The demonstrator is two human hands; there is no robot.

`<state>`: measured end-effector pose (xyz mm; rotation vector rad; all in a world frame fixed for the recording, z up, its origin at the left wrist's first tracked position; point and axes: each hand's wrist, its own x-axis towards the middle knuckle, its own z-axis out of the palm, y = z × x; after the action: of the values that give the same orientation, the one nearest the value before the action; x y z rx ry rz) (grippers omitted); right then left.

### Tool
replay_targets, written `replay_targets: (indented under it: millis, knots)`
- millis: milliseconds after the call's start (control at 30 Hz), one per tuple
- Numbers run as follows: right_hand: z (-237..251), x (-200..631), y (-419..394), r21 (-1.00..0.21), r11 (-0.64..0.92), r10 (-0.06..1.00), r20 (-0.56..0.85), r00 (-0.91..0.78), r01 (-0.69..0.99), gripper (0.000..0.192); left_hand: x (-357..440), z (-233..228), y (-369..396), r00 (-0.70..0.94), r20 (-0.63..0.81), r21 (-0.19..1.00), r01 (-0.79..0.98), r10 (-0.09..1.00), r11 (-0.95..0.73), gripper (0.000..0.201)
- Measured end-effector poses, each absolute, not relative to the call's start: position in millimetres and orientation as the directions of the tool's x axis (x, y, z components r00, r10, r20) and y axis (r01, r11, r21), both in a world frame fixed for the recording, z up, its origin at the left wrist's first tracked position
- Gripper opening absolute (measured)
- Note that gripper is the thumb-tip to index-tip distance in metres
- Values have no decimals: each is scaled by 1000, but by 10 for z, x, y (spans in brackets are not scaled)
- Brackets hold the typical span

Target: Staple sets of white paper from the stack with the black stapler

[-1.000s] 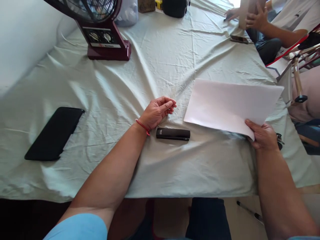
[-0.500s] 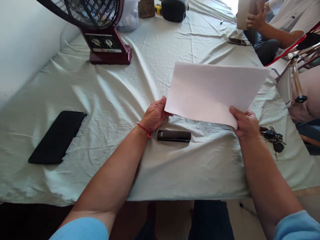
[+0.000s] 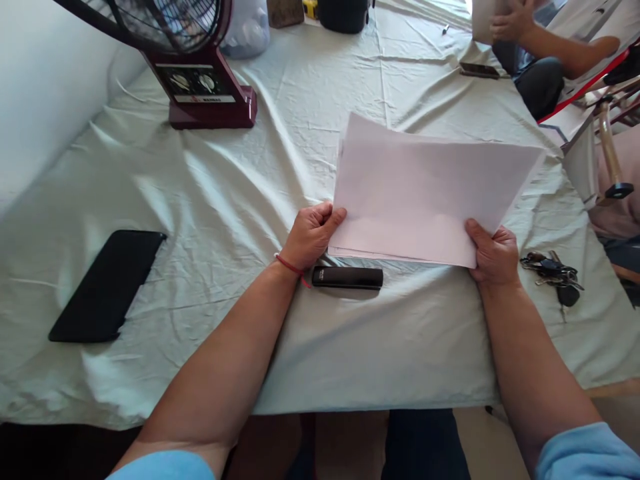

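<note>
The lower paper sheets (image 3: 415,200) are covered by the top one, and their number cannot be told. The fingertips of the left hand (image 3: 314,235) are hidden, and most fingers of the right hand (image 3: 497,257) are concealed beneath the sheets. The lettering on the black stapler (image 3: 350,278) is too small to be read. The head of the table fan (image 3: 207,90) is cut off by the top edge, as are the plastic bag (image 3: 247,30), the black case (image 3: 344,15) and a yellow object (image 3: 311,9), too small to be identified. Both light-blue sleeves (image 3: 165,467) are cropped below
</note>
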<state>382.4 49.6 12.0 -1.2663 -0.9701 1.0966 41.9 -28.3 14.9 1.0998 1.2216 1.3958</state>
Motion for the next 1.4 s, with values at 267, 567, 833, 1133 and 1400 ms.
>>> replay_targets:
  millis: [267, 567, 833, 1133, 1400]
  knots:
    - [63, 3879, 546, -994, 11, 962, -20, 272, -112, 48, 417, 196, -294, -108, -53, 993, -111, 993, 41, 48]
    - [-35, 3924, 622, -992, 74, 954, 39, 296, -107, 49, 421, 208, -267, -68, -15, 992, -125, 998, 6, 43]
    - [-151, 3962, 701, -971, 168, 953, 115, 279, -172, 43, 432, 101, -218, -158, 61, 995, -67, 986, -73, 49]
    - [-155, 3975, 708, -977, 130, 968, 88, 236, -171, 46, 457, 86, -168, -185, 142, 987, -52, 973, -154, 61]
    - [-218, 4042, 774, -972, 144, 966, 98, 239, -185, 45, 451, 42, -140, -45, 51, 964, -258, 998, -61, 58]
